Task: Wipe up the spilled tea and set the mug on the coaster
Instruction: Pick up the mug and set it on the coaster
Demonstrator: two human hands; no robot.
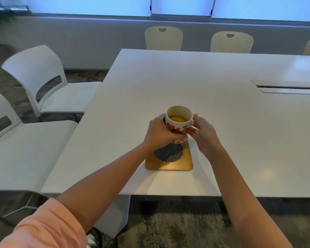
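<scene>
A white mug (179, 122) with red hearts holds tea and is gripped between both hands. My left hand (158, 130) wraps its left side. My right hand (203, 133) holds its right side by the handle. Just below the mug lies a round black patterned coaster (168, 152) on a tan rectangular mat (185, 162). The mug's base is hidden by my fingers, so I cannot tell whether it touches the coaster. No spill shows on the white table (222, 122).
White chairs (43, 83) stand along the table's left side, and cream chairs (164, 38) line the far edge. A cable slot (286, 87) is set into the table at the right. The table's near edge runs just below the mat.
</scene>
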